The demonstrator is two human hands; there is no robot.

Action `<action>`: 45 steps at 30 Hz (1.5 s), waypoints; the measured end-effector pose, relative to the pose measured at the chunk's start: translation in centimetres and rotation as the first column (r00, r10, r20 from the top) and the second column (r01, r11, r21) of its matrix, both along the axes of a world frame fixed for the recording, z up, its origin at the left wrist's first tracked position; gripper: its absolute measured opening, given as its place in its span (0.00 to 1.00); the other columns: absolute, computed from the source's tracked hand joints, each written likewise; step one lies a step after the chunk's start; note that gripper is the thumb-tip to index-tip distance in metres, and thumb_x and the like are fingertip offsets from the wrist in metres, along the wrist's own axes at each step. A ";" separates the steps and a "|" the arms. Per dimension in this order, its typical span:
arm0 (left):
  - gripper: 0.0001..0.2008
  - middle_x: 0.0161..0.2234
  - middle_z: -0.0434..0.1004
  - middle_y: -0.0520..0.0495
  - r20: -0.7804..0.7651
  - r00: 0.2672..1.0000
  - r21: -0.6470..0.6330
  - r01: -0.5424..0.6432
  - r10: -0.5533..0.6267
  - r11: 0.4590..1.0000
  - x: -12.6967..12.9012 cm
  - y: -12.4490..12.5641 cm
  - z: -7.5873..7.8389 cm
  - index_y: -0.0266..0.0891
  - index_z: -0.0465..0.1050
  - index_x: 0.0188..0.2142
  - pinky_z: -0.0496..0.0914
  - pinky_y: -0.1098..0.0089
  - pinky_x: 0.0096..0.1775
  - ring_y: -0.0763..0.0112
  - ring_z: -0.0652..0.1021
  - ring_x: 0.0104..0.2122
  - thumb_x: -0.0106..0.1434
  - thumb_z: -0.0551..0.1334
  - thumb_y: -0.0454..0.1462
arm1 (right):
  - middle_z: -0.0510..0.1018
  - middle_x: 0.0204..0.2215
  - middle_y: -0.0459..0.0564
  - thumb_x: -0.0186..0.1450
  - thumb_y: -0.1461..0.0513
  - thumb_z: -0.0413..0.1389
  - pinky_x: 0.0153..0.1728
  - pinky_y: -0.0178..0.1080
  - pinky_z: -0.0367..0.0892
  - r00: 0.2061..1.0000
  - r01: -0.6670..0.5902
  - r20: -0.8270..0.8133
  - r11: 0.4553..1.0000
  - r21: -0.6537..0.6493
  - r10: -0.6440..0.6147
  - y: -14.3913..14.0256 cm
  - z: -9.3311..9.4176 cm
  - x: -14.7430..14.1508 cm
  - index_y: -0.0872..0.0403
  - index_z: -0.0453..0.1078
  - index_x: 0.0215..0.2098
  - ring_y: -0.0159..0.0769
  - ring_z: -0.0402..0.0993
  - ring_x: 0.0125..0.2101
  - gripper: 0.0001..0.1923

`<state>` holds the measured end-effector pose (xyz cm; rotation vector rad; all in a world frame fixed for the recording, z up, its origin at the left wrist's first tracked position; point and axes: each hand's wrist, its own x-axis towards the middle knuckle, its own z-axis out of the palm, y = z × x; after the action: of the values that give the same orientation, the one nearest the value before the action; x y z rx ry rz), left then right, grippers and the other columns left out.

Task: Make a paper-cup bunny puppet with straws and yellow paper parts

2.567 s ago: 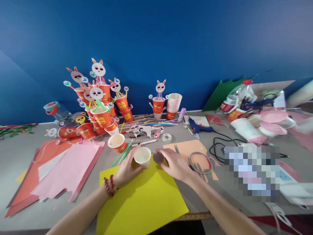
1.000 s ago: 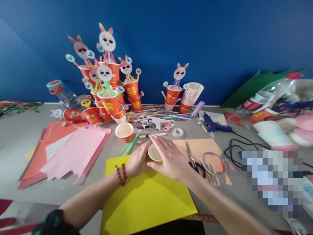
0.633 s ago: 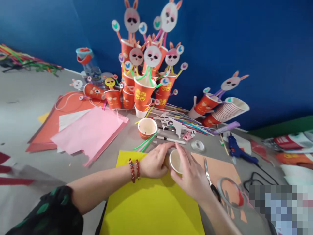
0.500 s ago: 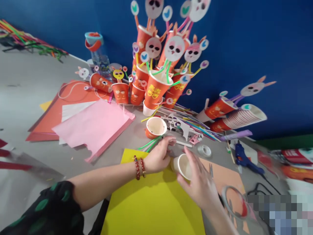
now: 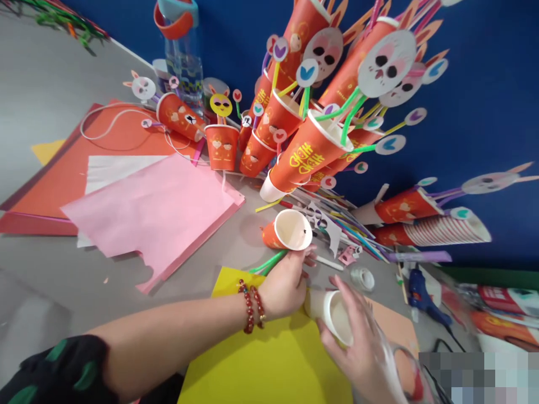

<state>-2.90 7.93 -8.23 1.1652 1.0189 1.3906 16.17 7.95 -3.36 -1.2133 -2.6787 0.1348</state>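
Observation:
A plain white paper cup [image 5: 339, 317] lies tilted over the yellow sheet [image 5: 261, 365], its mouth facing right. My right hand [image 5: 362, 342] is around its mouth end, fingers on the far side and thumb on the near side. My left hand [image 5: 284, 286], with red bead bracelets at the wrist, is loosely curled by the base of that cup; part of its fingers is hidden. Thumb and fingertips look apart, just below the rim of an orange paper cup [image 5: 272, 238], and whether they touch it is unclear. Green pipe cleaners [image 5: 269, 262] lie beside this hand.
Stacked orange cups with rabbit faces [image 5: 309, 151] rise at the back against a blue wall [image 5: 484, 84]. Pink paper [image 5: 168, 207] lies left. To the right are a tape roll [image 5: 362, 279], a blue glue gun [image 5: 423, 292] and a cup stack [image 5: 442, 229].
The view has shifted and come closer, so the cups at the back look larger and more slanted. Both hands keep nearly the same pose around the white paper cup.

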 end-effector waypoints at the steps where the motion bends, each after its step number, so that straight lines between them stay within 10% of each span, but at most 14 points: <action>1: 0.34 0.51 0.68 0.33 -0.003 1.000 -0.009 -0.002 0.002 1.000 0.0 0.0 0.0 0.33 0.55 0.59 0.76 0.58 0.44 0.57 0.74 0.49 0.52 0.50 0.19 | 0.70 0.58 0.60 0.66 0.57 0.53 0.50 0.53 0.70 1.000 -0.004 0.002 1.000 0.004 0.004 0.0 -0.1 0.1 0.54 0.48 0.69 0.54 0.68 0.56 0.35; 28: 0.17 0.49 0.71 0.39 -0.238 0.970 0.217 0.098 -0.045 0.971 -1.3 -0.8 1.8 0.39 0.67 0.51 0.73 0.60 0.48 0.62 0.74 0.47 0.65 0.51 0.28 | 0.60 0.65 0.60 0.62 0.64 0.55 0.55 0.53 0.69 0.999 -0.021 -0.033 0.996 -0.091 0.018 -0.4 0.9 -0.8 0.52 0.35 0.72 0.52 0.62 0.62 0.46; 34: 0.21 0.55 0.67 0.37 -0.547 0.836 0.505 0.287 0.045 0.814 -1.2 -2.4 3.1 0.40 0.63 0.57 0.66 0.54 0.55 0.56 0.69 0.55 0.64 0.56 0.29 | 0.54 0.68 0.60 0.58 0.63 0.59 0.55 0.52 0.68 0.986 -0.036 -0.165 0.985 -0.169 0.008 -0.4 0.4 -0.7 0.53 0.25 0.72 0.53 0.60 0.62 0.56; 45: 0.09 0.54 0.67 0.40 -0.829 0.515 0.450 0.384 0.218 0.806 0.1 -2.8 3.6 0.39 0.71 0.33 0.68 0.54 0.52 0.56 0.67 0.53 0.66 0.54 0.30 | 0.48 0.70 0.65 0.59 0.59 0.60 0.52 0.52 0.68 0.988 -0.081 -0.147 0.979 -0.187 0.054 -0.2 1.0 -0.8 0.53 0.26 0.72 0.57 0.65 0.59 0.56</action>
<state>-2.85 5.08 -4.67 2.5405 1.1630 1.0035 15.41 7.80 -2.37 -1.1174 -2.6319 0.4817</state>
